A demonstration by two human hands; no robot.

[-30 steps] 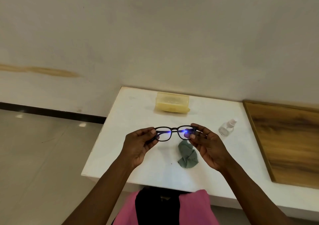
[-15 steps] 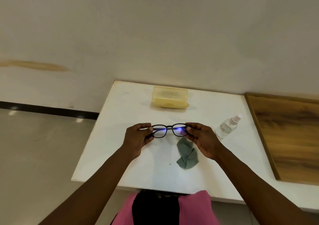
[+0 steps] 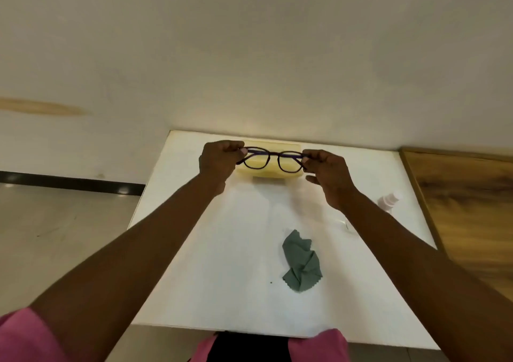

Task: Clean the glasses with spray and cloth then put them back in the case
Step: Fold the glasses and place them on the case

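Both hands pinch the glasses (image 3: 273, 162) at the hinges, left hand (image 3: 219, 161) and right hand (image 3: 327, 172), holding them over the yellow case (image 3: 270, 171) at the table's (image 3: 222, 250) far edge. Fold the arms before lowering, keep fingertips off the lenses, and make sure the case is open; I cannot tell.

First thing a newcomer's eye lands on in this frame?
Two outstretched arms meeting at the dark-framed glasses, which the left hand and right hand pinch at either end, in front of the yellow case at the far edge of the white table. Next, the crumpled green cloth lying nearer, right of centre.
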